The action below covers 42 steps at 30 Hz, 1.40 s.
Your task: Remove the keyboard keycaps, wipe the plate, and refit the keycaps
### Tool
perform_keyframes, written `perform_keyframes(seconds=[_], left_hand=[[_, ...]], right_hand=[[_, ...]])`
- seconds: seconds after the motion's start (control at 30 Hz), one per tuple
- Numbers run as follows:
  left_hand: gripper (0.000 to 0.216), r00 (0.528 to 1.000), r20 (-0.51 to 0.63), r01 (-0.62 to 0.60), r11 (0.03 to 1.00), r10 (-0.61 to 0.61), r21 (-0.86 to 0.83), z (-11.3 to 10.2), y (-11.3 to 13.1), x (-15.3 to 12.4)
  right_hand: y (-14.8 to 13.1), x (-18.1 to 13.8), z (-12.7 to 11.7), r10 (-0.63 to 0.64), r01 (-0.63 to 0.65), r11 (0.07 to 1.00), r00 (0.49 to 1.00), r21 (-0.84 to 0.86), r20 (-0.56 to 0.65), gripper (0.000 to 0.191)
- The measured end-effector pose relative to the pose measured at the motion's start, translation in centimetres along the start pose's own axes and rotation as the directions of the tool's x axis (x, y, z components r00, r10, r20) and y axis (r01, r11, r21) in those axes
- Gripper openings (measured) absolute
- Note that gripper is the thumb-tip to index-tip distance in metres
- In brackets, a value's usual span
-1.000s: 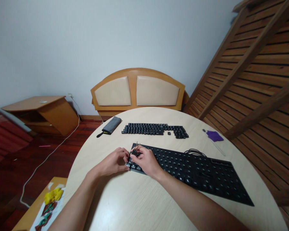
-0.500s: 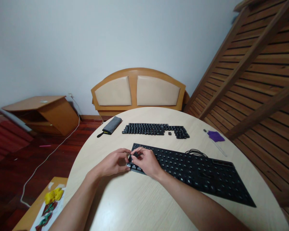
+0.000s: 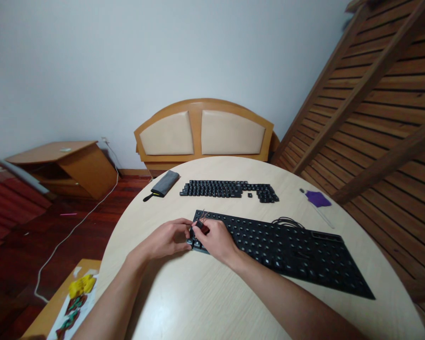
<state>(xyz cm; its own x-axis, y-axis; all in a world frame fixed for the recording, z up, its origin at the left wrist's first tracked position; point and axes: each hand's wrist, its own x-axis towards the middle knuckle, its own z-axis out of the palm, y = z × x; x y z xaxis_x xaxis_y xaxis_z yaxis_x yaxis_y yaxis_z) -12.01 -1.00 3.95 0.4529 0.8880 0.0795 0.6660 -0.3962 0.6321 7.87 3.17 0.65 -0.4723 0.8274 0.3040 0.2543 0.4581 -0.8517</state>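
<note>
Think of a clock with both hands at its middle and 12 straight ahead. The right hand (image 3: 215,237) pinches a small black block (image 3: 199,225) between its thumb and finger, with those tips closed together on it. Thin wire ends (image 3: 204,213) poke up past its fingers. The left hand (image 3: 168,239) has bent fingers and a gap between finger and thumb; both tips are at the left end of the long black plastic keyboard (image 3: 286,250). I can't tell if they grip it.

The keyboard starts at the hands and runs out between 3 and 4 o'clock on the pale wooden round table (image 3: 184,293). Small pegs show over most of it. Its black coiled cable (image 3: 288,220) is at 3.

At 1 o'clock lie rows of loose black plastic key caps (image 3: 212,189), with one lone black cap (image 3: 250,195) in their gap. A gray cloth pouch (image 3: 167,183) is at 11, and a purple flat cloth (image 3: 318,199) is between 2 and 3.
</note>
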Motion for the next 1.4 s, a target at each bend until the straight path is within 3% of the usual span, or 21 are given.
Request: perform_keyframes(seconds=[0.1,0.33,0.57,0.7,0.8,0.93,1.03,1.23,1.4], left_hand=[[0.008,1.0,0.003,-0.005,1.0,0.005,0.021,-0.1,0.2,0.0],[0.01,0.998,0.054,-0.04,0.999,0.04,-0.013,-0.2,0.0,0.0],[0.02,0.995,0.072,0.085,0.94,-0.065,-0.33,-0.1,-0.6,-0.4],[0.029,0.982,-0.053,0.14,0.886,-0.181,-0.442,0.3,-2.1,-0.3],[0.033,0.933,-0.233,0.176,0.913,-0.274,-0.367,0.3,-3.6,-0.1],[0.034,0.866,-0.412,0.221,0.956,-0.283,-0.193,0.4,-4.9,0.6],[0.033,0.845,-0.466,0.252,0.964,-0.263,-0.087,0.5,-5.3,1.3],[0.027,0.859,-0.455,0.319,0.941,-0.236,0.114,-1.0,-6.1,3.8],[0.026,0.789,-0.541,0.437,0.885,-0.291,0.16,-1.7,-7.5,6.1]], right_hand=[[0.0,-0.1,-0.1,0.006,-0.006,0.998,1.0,-0.064,-0.002,0.026],[1.6,0.4,0.5,0.136,-0.141,0.973,0.99,0.185,0.04,0.026],[1.3,0.8,0.3,0.243,-0.233,0.897,0.97,0.377,0.021,0.026],[1.4,0.9,0.4,0.259,-0.226,0.885,0.965,0.406,-0.027,0.031],[1.6,0.9,0.6,0.247,-0.213,0.892,0.968,0.399,-0.035,0.034],[1.5,0.9,0.6,0.229,-0.205,0.901,0.973,0.383,-0.019,0.032],[1.4,0.8,0.5,0.229,-0.207,0.901,0.973,0.38,-0.012,0.032],[1.3,0.8,0.4,0.231,-0.214,0.9,0.973,0.381,0.001,0.032],[1.3,0.9,0.5,0.227,-0.21,0.899,0.974,0.384,0.002,0.031]])
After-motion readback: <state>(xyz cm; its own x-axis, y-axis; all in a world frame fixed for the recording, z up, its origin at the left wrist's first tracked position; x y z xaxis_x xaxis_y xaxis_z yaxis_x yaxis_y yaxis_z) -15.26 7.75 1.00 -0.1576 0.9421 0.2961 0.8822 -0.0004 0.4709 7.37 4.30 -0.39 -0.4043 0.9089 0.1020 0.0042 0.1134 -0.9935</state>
